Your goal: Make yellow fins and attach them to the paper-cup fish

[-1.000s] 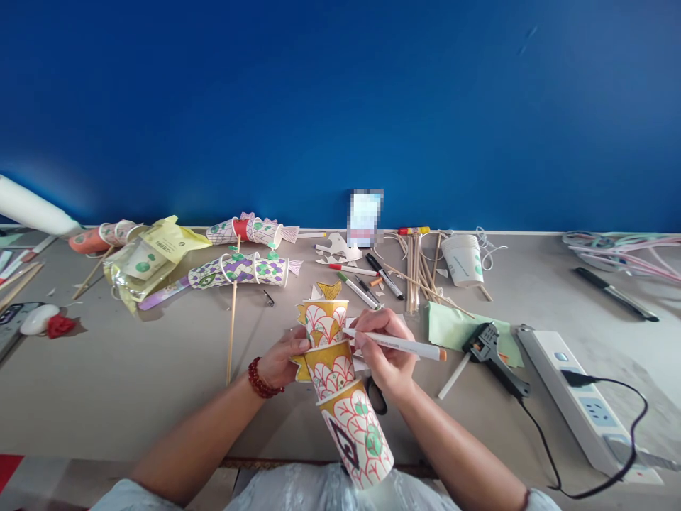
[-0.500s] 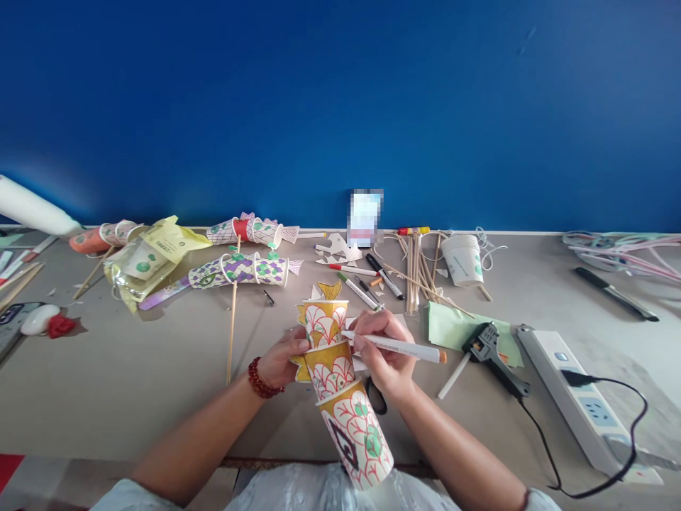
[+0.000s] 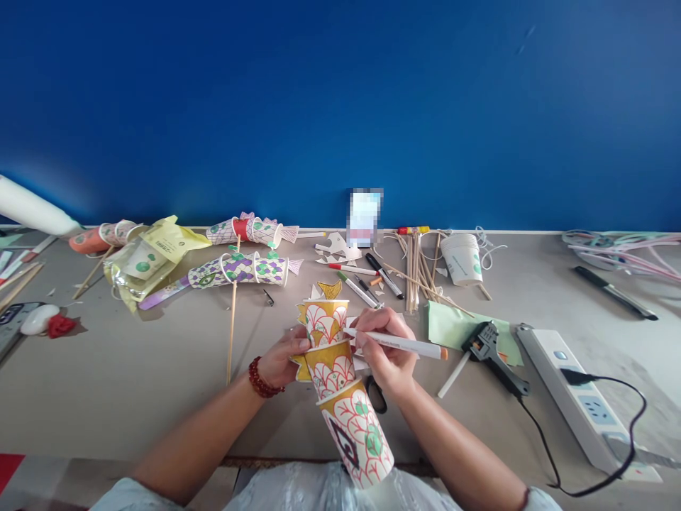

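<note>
Left hand [image 3: 281, 362], forearm angled in from lower left, gripped the cup fish [image 3: 340, 383] at its middle section, fingers curled behind it. The fish was held above the table [image 3: 159, 383], head cup nearest the body. Right hand [image 3: 387, 358] pinched a white marker [image 3: 396, 343], tip touching the upper cup, orange end pointing right toward the glue gun [image 3: 492, 355].

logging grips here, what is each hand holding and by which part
Left hand grips the middle of the painted paper-cup fish; right hand holds the white orange-capped marker near its tip.
</note>
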`<move>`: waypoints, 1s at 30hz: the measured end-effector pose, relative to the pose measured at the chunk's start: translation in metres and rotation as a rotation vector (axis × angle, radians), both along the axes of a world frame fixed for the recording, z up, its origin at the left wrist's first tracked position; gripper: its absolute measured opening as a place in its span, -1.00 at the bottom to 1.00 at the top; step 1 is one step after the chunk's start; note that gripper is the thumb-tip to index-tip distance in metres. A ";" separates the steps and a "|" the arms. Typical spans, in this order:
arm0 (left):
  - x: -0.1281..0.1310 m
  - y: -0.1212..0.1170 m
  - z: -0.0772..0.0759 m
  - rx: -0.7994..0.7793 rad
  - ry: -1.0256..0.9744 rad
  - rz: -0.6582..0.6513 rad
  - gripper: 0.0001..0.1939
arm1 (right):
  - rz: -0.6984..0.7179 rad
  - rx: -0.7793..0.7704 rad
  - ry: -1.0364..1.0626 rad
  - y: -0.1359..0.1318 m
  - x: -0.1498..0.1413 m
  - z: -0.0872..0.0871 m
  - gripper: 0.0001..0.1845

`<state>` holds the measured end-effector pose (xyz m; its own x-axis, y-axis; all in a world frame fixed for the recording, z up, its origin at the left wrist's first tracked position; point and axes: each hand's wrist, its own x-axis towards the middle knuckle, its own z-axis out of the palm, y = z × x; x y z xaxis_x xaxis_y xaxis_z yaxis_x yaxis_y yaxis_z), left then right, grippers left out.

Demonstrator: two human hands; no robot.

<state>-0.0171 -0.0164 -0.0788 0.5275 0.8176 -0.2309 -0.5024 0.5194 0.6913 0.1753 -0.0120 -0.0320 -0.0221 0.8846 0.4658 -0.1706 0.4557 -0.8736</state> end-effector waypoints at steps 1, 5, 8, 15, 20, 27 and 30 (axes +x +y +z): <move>0.000 0.000 0.000 0.000 -0.001 0.002 -0.46 | 0.003 0.003 -0.001 0.000 0.000 0.000 -0.90; 0.001 0.000 0.000 -0.008 -0.003 0.010 -0.44 | 0.000 -0.009 -0.024 0.000 0.000 0.000 -0.91; 0.001 0.000 0.001 -0.012 0.004 0.010 -0.43 | -0.016 -0.018 -0.024 0.000 0.000 0.001 -0.89; 0.001 0.000 0.003 0.005 0.024 0.023 -0.43 | -0.001 -0.011 -0.015 -0.001 -0.001 -0.001 -0.91; 0.001 0.001 0.004 -0.001 0.022 0.005 -0.44 | 0.017 -0.004 -0.014 -0.001 0.000 -0.001 -0.91; 0.001 -0.001 0.001 -0.022 0.012 0.019 -0.44 | 0.022 -0.002 -0.016 0.000 0.001 -0.001 -0.91; 0.001 -0.001 0.000 -0.011 0.004 0.010 -0.44 | 0.012 0.001 -0.005 0.000 0.001 -0.001 -0.89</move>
<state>-0.0165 -0.0171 -0.0793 0.5184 0.8201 -0.2422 -0.5051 0.5221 0.6872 0.1767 -0.0118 -0.0326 -0.0347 0.8836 0.4669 -0.1719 0.4549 -0.8738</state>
